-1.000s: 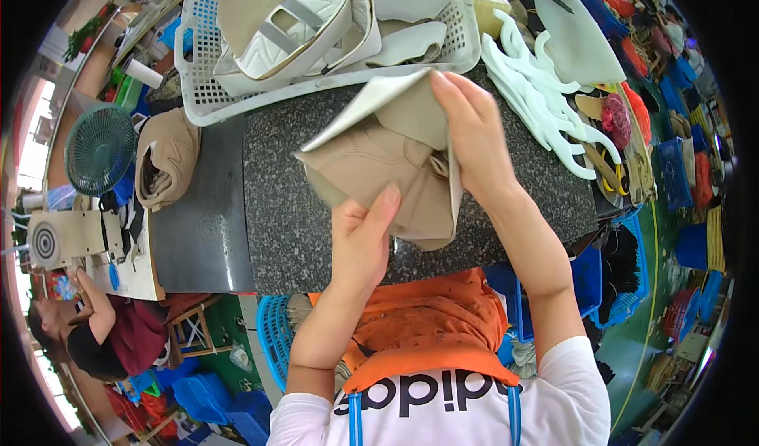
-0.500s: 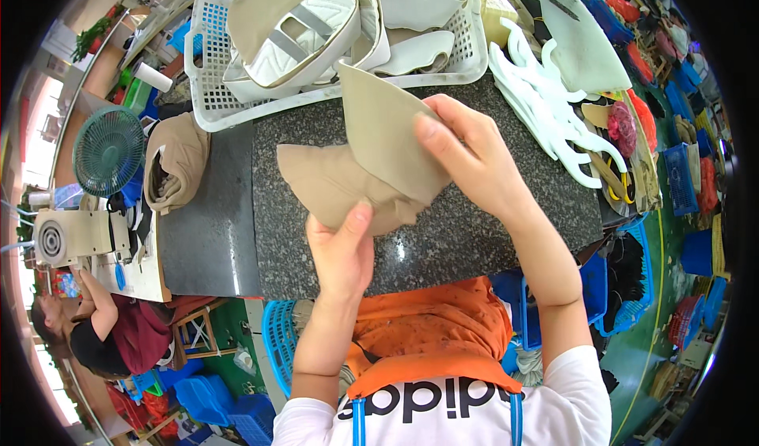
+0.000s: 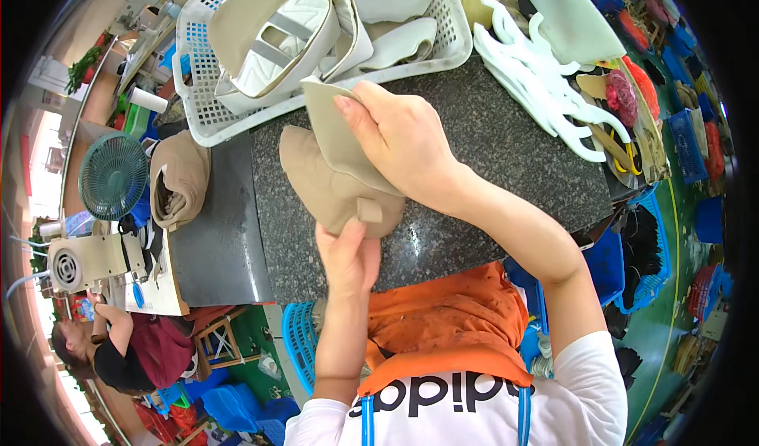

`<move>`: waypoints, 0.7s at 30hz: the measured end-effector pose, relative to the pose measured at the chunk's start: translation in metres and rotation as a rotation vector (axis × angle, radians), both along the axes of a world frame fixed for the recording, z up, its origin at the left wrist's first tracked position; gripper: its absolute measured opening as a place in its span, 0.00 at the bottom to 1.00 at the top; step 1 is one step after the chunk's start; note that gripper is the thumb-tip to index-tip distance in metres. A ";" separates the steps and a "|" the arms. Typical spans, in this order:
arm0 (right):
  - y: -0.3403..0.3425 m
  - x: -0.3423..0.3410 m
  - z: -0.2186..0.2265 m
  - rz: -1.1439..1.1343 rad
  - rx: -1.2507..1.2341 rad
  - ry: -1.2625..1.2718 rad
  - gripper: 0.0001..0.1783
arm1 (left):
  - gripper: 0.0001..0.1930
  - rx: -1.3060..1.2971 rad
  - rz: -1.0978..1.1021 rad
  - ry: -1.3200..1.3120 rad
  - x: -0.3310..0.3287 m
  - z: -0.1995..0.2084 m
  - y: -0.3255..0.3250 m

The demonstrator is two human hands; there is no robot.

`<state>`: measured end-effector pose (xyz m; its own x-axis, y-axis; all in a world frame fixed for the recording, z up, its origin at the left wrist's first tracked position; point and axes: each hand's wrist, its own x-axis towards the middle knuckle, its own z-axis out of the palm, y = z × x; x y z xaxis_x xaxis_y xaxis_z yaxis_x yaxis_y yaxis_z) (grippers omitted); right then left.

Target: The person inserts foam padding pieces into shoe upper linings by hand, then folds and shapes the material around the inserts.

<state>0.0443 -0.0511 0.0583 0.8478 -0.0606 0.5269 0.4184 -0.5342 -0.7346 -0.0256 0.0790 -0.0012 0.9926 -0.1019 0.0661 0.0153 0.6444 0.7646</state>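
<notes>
A beige piece (image 3: 312,169) of soft fabric, with a stiffer curved olive-beige panel standing up from it, is held over the dark speckled stone worktop (image 3: 466,201). I cannot make out its exact kind. My left hand (image 3: 348,260) is closed on its lower edge, the thumb on top beside a small beige tab (image 3: 369,210). Higher up, my right hand (image 3: 407,137) grips the stiff panel, with the thumb near its upper edge. The palm side of this hand and its lower fingers are hidden.
Beige pieces with white quilted lining (image 3: 296,39) fill a white plastic basket (image 3: 261,122). Pale curved plastic shapes (image 3: 538,82) lie at the right. A folded beige bundle (image 3: 180,177), a green fan (image 3: 113,175) and a machine (image 3: 87,264) with a seated person (image 3: 130,351) are leftward.
Both hands still hold the beige piece. My right hand has moved left, turning the panel inward. The small tab now shows beside my left thumb.
</notes>
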 end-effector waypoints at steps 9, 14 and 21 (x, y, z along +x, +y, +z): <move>0.017 0.005 0.004 0.142 -0.010 0.083 0.13 | 0.33 -0.132 -0.177 0.003 -0.003 -0.002 0.013; -0.015 -0.043 0.017 0.125 -0.217 -0.374 0.21 | 0.33 -0.048 -0.079 -0.057 -0.004 0.011 0.010; -0.017 -0.054 0.018 0.328 -0.093 0.008 0.15 | 0.36 0.044 -0.166 -0.149 -0.002 0.010 0.020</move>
<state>-0.0094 -0.0684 0.0759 0.8181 0.2638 0.5110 0.5736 -0.4372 -0.6927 -0.0281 0.0994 0.0086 0.9417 -0.2686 0.2026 0.0030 0.6088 0.7933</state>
